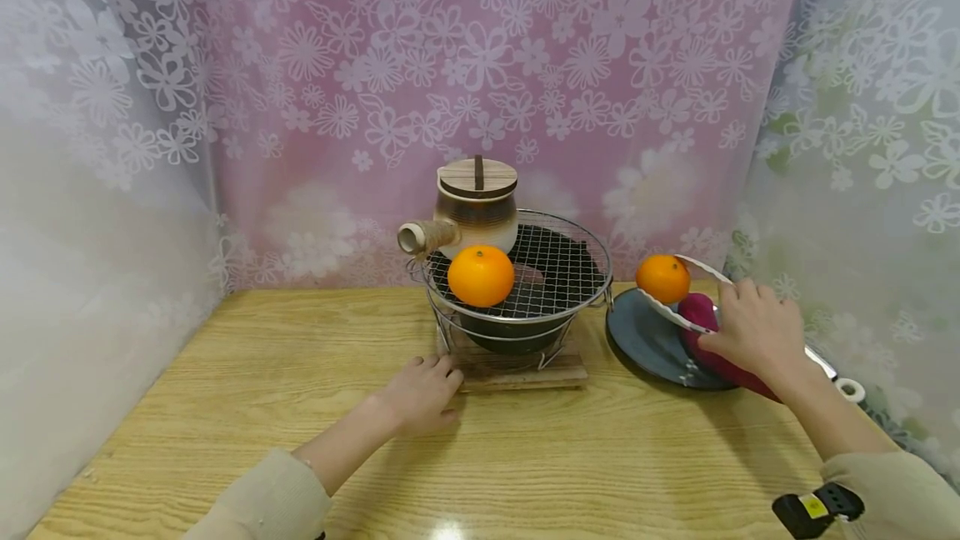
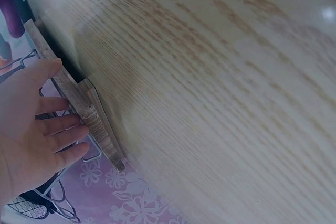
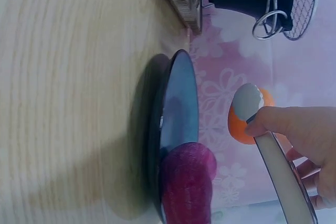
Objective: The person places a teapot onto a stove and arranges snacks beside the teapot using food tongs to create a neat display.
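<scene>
My right hand grips a pair of tongs with pale tips and a ringed end. An orange sits between the tong tips, raised over the far side of a dark round plate. On that plate lies a purple sweet potato, partly behind the hand. My left hand is at the left front corner of a wooden board, its fingers loosely extended along the edge. That board carries a small round grill with a wire mesh.
On the mesh stand a brown and cream teapot with a wooden lid and side handle, and a second orange before it. Floral curtains close off the back and both sides of the wood-grain table.
</scene>
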Available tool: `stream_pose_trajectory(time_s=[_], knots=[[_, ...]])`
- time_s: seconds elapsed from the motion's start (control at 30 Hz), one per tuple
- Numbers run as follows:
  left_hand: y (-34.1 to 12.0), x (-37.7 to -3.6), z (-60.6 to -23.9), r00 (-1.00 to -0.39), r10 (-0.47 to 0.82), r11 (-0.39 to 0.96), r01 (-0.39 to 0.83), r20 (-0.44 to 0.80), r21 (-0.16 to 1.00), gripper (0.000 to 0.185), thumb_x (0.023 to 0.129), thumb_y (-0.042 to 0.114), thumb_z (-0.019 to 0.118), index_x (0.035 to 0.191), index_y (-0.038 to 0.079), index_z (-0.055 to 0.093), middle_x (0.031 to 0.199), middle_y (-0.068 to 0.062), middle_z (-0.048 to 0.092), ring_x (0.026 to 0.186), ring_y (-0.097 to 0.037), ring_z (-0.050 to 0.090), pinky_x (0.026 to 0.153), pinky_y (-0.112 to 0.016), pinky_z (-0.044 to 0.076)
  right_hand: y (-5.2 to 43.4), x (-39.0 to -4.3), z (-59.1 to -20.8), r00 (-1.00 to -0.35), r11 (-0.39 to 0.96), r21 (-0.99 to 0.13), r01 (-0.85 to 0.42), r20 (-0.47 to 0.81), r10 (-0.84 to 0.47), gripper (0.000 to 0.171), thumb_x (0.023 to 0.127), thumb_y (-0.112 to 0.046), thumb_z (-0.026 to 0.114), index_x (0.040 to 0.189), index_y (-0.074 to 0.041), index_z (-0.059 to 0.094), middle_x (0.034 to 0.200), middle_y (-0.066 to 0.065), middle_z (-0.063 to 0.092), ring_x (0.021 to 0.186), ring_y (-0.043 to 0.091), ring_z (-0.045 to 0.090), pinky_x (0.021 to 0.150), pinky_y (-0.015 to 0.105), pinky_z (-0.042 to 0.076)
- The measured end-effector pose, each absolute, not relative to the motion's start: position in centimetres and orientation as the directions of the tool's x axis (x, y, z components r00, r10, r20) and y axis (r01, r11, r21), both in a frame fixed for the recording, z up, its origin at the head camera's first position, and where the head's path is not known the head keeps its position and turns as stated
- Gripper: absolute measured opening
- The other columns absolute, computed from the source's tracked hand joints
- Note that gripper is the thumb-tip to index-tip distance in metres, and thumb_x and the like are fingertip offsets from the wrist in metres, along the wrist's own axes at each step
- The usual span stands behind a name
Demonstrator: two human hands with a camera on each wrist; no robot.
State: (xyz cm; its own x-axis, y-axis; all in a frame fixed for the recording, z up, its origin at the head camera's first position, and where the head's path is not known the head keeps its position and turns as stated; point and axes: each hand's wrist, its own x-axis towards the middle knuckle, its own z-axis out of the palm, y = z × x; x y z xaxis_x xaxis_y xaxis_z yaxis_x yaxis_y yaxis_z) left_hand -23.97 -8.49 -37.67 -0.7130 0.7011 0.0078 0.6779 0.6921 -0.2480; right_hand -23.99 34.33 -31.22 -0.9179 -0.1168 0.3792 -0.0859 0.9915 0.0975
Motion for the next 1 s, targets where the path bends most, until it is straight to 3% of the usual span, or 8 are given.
stream_pose_trajectory(time_s=[0.27,0.5,1.0], knots=[[-8.4,-23.8,-37.6,-0.722,0.692,0.699,0.675,-0.015,-0.236,0.050,0.088,0.045,0.058,0.121,0.008,0.055,0.126,-0.015,0.049,0.113,-0.029,0.049,0.091,-0.040,0.042,33.6,-23.3,-29.9,-0.916,0.991,0.105,-0.086,0.383,-0.120,0.071,0.060,-0.037,0.081,0.103,0.010,0.050,0.091,0.024,0.050,0.079,0.040,0.046,0.064,0.055,0.039],[-8.4,-23.8,-37.6,-0.725,0.689,0.703,0.673,-0.014,-0.229,0.050,0.088,0.046,0.058,0.120,0.008,0.055,0.125,-0.014,0.050,0.113,-0.029,0.049,0.090,-0.040,0.042,33.2,-23.0,-29.4,-0.893,0.988,0.122,-0.096,0.429,-0.140,0.068,0.060,-0.037,0.080,0.102,0.008,0.051,0.084,0.019,0.049,0.075,0.036,0.045,0.059,0.051,0.038],[-8.4,-23.8,-37.4,-0.718,0.696,0.695,0.674,0.000,-0.250,0.048,0.088,0.046,0.057,0.118,0.008,0.056,0.123,-0.014,0.051,0.111,-0.028,0.050,0.089,-0.039,0.043,32.5,-22.4,-28.0,-0.874,0.987,0.117,-0.115,0.460,-0.156,0.062,0.061,-0.034,0.077,0.099,0.006,0.051,0.085,0.021,0.050,0.074,0.037,0.046,0.056,0.047,0.038]])
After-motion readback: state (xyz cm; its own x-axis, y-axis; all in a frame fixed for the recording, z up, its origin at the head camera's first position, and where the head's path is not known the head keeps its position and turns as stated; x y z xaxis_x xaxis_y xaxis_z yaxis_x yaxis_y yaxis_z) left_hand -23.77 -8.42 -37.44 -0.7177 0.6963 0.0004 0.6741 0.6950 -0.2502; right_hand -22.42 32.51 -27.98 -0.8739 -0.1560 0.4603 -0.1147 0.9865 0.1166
